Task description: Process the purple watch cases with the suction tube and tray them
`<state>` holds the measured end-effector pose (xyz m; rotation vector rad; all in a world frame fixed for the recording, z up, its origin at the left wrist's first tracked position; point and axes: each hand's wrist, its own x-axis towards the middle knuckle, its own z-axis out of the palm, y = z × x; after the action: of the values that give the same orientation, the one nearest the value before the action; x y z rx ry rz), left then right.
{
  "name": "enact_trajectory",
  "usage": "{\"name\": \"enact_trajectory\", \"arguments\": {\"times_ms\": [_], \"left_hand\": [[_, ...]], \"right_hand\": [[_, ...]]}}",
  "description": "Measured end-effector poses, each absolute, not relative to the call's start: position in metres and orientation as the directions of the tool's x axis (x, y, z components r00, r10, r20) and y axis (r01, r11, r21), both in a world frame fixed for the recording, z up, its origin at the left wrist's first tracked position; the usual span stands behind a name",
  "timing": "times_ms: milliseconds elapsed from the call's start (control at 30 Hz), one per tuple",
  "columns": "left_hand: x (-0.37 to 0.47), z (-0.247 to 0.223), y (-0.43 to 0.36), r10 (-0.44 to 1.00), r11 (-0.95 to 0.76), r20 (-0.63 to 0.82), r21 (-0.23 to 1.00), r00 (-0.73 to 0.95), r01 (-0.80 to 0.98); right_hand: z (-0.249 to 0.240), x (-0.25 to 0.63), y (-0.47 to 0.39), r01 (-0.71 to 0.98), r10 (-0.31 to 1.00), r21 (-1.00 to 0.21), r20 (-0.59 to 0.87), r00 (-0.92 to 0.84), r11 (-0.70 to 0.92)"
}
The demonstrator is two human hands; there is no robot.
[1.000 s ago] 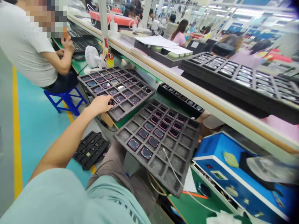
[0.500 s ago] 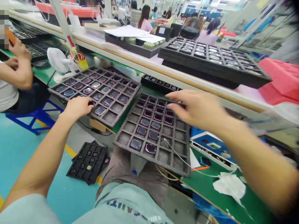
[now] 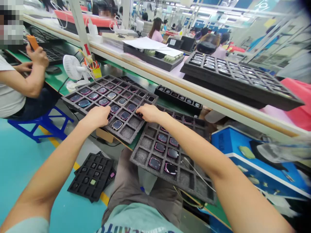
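My left hand (image 3: 96, 117) rests at the front of the left grey foam tray (image 3: 127, 132), fingers curled down beside a purple-rimmed watch case (image 3: 109, 116). What those fingertips grip is hidden. Over the right side of this tray, my right hand (image 3: 151, 113) has its fingers pinched together and pointing down. Something dark shows at their tips, too small to name. Several watch cases sit in the tray's compartments, among them a silver-rimmed one (image 3: 117, 125). Under my right forearm lies a second foam tray (image 3: 140, 156), partly hidden, holding purple-rimmed watch cases (image 3: 170, 168).
A blue box (image 3: 227, 136) stands at right. Above the bench, a shelf carries another loaded tray (image 3: 243, 87). A white fan (image 3: 71, 67) stands behind the left tray. Smaller trays (image 3: 91, 176) lie low at left. A co-worker sits at left, holding an orange object (image 3: 32, 42).
My right hand has moved left from above the right tray to the left tray, and its fingers have come together. My left hand stays at the left tray's front. The view has shifted.
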<state>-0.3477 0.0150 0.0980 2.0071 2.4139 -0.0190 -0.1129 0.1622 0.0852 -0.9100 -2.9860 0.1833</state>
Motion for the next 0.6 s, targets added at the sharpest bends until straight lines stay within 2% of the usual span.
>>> {"name": "enact_trajectory", "arguments": {"times_ms": [133,200,233,300,367,400,500,600], "left_hand": [[-0.347,0.104,0.011,0.983,0.182,0.014,-0.056,-0.182,0.982],[-0.346,0.106,0.002,0.976,0.209,0.072,-0.026,-0.207,0.978],[-0.345,0.107,-0.003,0.967,0.224,0.117,0.041,-0.227,0.974],[-0.34,0.107,-0.012,0.944,0.209,0.191,0.277,-0.267,0.938],[-0.33,0.105,-0.015,0.948,0.122,0.195,0.504,-0.25,0.855],[-0.323,0.105,-0.014,0.964,0.073,0.172,0.568,-0.205,0.82],[-0.293,0.104,-0.001,0.998,-0.039,0.069,0.658,-0.009,0.752],[-0.262,0.102,0.016,0.989,-0.138,0.049,0.663,0.141,0.736]], "right_hand": [[0.095,-0.123,0.182,0.545,0.545,-0.152,-0.043,-0.837,0.825],[0.099,-0.115,0.186,0.548,0.56,-0.193,0.007,-0.829,0.814],[0.098,-0.106,0.186,0.553,0.576,-0.217,0.054,-0.816,0.804],[0.091,-0.08,0.18,0.578,0.63,-0.269,0.18,-0.755,0.77],[0.073,-0.048,0.17,0.624,0.703,-0.324,0.306,-0.643,0.711],[0.06,-0.034,0.164,0.648,0.737,-0.351,0.351,-0.578,0.676],[0.02,-0.007,0.152,0.672,0.794,-0.427,0.387,-0.468,0.605],[-0.009,-0.005,0.153,0.647,0.808,-0.484,0.359,-0.467,0.589]]}}
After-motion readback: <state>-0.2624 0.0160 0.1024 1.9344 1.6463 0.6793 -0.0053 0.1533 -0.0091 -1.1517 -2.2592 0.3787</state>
